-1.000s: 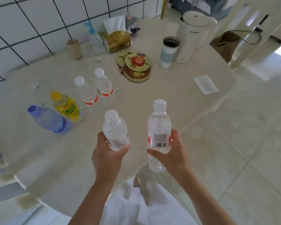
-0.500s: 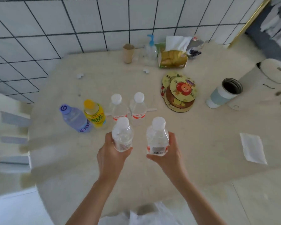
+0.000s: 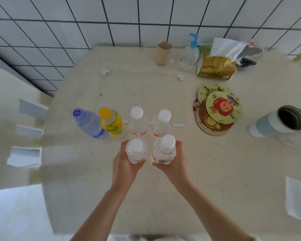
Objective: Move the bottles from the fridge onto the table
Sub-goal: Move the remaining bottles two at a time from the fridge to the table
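1. Gripping one clear water bottle apiece, the left hand (image 3: 124,164) curls round the left-held bottle (image 3: 136,151) and the right hand (image 3: 175,163) wraps the right-held bottle (image 3: 164,150); fingers and thumbs are closed round the bodies, both bottles upright with white caps up.
2. A second ago the pair was carried out at the table's near edge, partly over the floor; now both sit well in over the table (image 3: 207,180), just in front of the row already there. Whether their bases touch the top yet I cannot tell.
3. That shift suggests the carry is about over and the setting-down is the step in hand; releasing comes next.
4. Directly behind stand two more clear bottles, the left one (image 3: 137,121) and the right one (image 3: 161,123), very close to the held pair, so a forward nudge could knock them.
5. Left of those stand a yellow bottle (image 3: 111,123) and a blue bottle (image 3: 89,123), side by side.
6. Further off: a stack of round coasters (image 3: 217,110) to the right, an open tumbler (image 3: 278,123) beyond it, a paper napkin (image 3: 298,200) near the right edge, and by the tiled wall a paper cup (image 3: 163,53), a pump dispenser (image 3: 189,54) and a tissue pack (image 3: 217,65).
7. The fridge is not in view.
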Available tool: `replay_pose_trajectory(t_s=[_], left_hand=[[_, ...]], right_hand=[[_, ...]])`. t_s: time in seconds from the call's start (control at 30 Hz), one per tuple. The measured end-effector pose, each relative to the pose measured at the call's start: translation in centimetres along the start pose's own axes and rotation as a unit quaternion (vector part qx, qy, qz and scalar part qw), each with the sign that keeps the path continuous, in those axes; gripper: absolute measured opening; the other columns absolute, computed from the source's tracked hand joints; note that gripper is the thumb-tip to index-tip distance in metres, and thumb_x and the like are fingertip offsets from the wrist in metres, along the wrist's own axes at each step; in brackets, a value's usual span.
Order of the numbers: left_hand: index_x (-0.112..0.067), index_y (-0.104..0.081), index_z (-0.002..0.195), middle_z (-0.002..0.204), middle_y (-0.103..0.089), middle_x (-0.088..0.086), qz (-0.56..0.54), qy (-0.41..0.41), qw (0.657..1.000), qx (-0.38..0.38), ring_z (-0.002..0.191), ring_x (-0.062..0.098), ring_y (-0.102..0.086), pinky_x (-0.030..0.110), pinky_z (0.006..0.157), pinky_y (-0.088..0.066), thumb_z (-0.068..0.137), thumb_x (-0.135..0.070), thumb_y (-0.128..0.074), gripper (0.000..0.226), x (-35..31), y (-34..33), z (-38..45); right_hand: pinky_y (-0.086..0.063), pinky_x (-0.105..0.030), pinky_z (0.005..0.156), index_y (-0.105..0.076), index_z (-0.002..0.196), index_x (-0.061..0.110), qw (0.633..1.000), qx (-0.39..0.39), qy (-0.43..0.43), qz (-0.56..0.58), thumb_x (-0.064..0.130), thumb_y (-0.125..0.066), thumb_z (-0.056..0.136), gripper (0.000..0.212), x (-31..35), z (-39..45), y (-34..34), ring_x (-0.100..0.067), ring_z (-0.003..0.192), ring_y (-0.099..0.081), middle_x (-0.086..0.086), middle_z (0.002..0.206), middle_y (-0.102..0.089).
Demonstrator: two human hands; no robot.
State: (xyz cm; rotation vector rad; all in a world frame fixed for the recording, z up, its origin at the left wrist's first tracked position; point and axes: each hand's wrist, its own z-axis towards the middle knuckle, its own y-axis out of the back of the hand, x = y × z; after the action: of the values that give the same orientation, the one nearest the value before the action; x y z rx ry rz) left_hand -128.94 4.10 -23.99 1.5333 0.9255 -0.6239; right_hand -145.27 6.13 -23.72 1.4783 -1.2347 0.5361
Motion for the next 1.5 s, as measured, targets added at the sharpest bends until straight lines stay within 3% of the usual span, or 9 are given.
replay_pose_trajectory(t_s=[0.1, 0.43, 0.67, 0.93, 1.13, 1.23, 1.3, 1.4, 1.5], left_hand=[[-0.021, -0.051, 0.119, 0.095, -0.063, -0.016, -0.010, 0.004, 1.000, 0.015, 0.080, 0.000, -0.052, -0.001, 0.063, -0.037, 0.063, -0.010, -0.086, 0.068, 0.7, -0.1, -0.3], [-0.021, -0.050, 0.124, 0.105, -0.065, -0.008, -0.023, 0.009, 0.999, 0.039, 0.092, 0.010, -0.059, -0.002, 0.068, -0.037, 0.067, -0.015, -0.085, 0.067, 1.7, -0.2, 0.5], [-0.022, -0.044, 0.130, 0.115, -0.065, -0.002, -0.014, 0.000, 0.998, 0.054, 0.102, 0.019, -0.061, 0.023, 0.078, -0.046, 0.070, -0.021, -0.084, 0.072, 2.3, -0.1, 0.5], [-0.018, -0.044, 0.129, 0.116, -0.066, -0.001, -0.011, -0.005, 0.997, 0.077, 0.104, 0.021, -0.062, 0.019, 0.076, -0.040, 0.070, -0.016, -0.083, 0.070, 2.8, -0.1, 0.6], [-0.018, -0.043, 0.134, 0.125, -0.061, -0.001, -0.024, 0.011, 0.993, 0.114, 0.109, 0.017, -0.059, 0.023, 0.085, -0.042, 0.078, -0.017, -0.077, 0.065, 3.2, 0.3, 0.5], [-0.020, -0.035, 0.140, 0.136, -0.054, 0.001, -0.026, 0.017, 0.991, 0.133, 0.126, 0.021, -0.051, 0.038, 0.102, -0.046, 0.081, -0.014, -0.071, 0.070, 4.1, 0.9, 0.0], [-0.017, -0.032, 0.144, 0.141, -0.050, 0.003, -0.019, 0.014, 0.990, 0.139, 0.131, 0.023, -0.047, 0.044, 0.105, -0.044, 0.082, -0.011, -0.069, 0.072, 4.2, 1.4, -0.5], [-0.013, -0.033, 0.144, 0.144, -0.047, 0.005, -0.032, 0.017, 0.988, 0.148, 0.128, 0.024, -0.051, 0.033, 0.104, -0.043, 0.086, -0.007, -0.063, 0.066, 4.1, 2.4, -2.4], [-0.011, -0.042, 0.137, 0.132, -0.057, 0.004, -0.048, 0.005, 0.988, 0.149, 0.114, 0.022, -0.060, 0.024, 0.094, -0.044, 0.087, -0.006, -0.061, 0.054, 4.1, 3.7, -4.6]], right_hand=[[-0.042, -0.004, 0.066, -0.040, 0.118, 0.022, 1.000, 0.006, 0.006, -0.007, 0.013, -0.090, 0.053, 0.081, -0.3, 0.1, -0.4, 0.009, 0.084, -0.054, 0.021, 0.095, -0.056], [-0.042, -0.004, 0.064, -0.038, 0.119, 0.025, 1.000, -0.002, 0.005, -0.009, 0.016, -0.089, 0.056, 0.081, -0.9, -0.4, -1.0, -0.013, 0.088, -0.056, 0.006, 0.102, -0.059], [-0.042, -0.005, 0.069, -0.037, 0.121, 0.030, 1.000, 0.006, 0.012, -0.015, 0.019, -0.088, 0.057, 0.083, -1.4, -0.1, -1.1, -0.009, 0.098, -0.056, 0.009, 0.110, -0.058], [-0.041, -0.007, 0.067, -0.046, 0.120, 0.024, 0.999, 0.004, -0.030, -0.025, 0.020, -0.087, 0.061, 0.072, -1.8, -0.1, -1.5, -0.014, 0.097, -0.058, 0.004, 0.110, -0.062], [-0.049, -0.044, 0.097, -0.042, 0.126, 0.019, 0.996, -0.063, -0.059, -0.028, 0.024, -0.075, 0.079, 0.058, -3.0, -2.9, -3.0, -0.018, 0.121, -0.054, 0.001, 0.126, -0.058], [-0.045, -0.048, 0.102, -0.041, 0.132, 0.017, 0.995, -0.093, -0.043, -0.011, 0.013, -0.068, 0.085, 0.055, -2.9, -5.0, -3.6, -0.022, 0.125, -0.051, 0.000, 0.134, -0.053], [-0.045, -0.048, 0.102, -0.040, 0.135, 0.015, 0.994, -0.106, -0.033, -0.009, 0.012, -0.066, 0.086, 0.055, -2.8, -6.4, -3.8, -0.023, 0.124, -0.052, -0.002, 0.134, -0.053], [-0.046, -0.046, 0.100, -0.043, 0.133, 0.016, 0.993, -0.114, -0.018, -0.018, 0.015, -0.065, 0.087, 0.051, -2.6, -8.9, -3.7, -0.022, 0.121, -0.054, -0.002, 0.128, -0.057], [-0.047, -0.042, 0.097, -0.047, 0.129, 0.015, 0.993, -0.113, -0.004, -0.012, 0.014, -0.064, 0.088, 0.045, -2.4, -11.1, -3.6, -0.020, 0.118, -0.056, -0.003, 0.122, -0.060]])
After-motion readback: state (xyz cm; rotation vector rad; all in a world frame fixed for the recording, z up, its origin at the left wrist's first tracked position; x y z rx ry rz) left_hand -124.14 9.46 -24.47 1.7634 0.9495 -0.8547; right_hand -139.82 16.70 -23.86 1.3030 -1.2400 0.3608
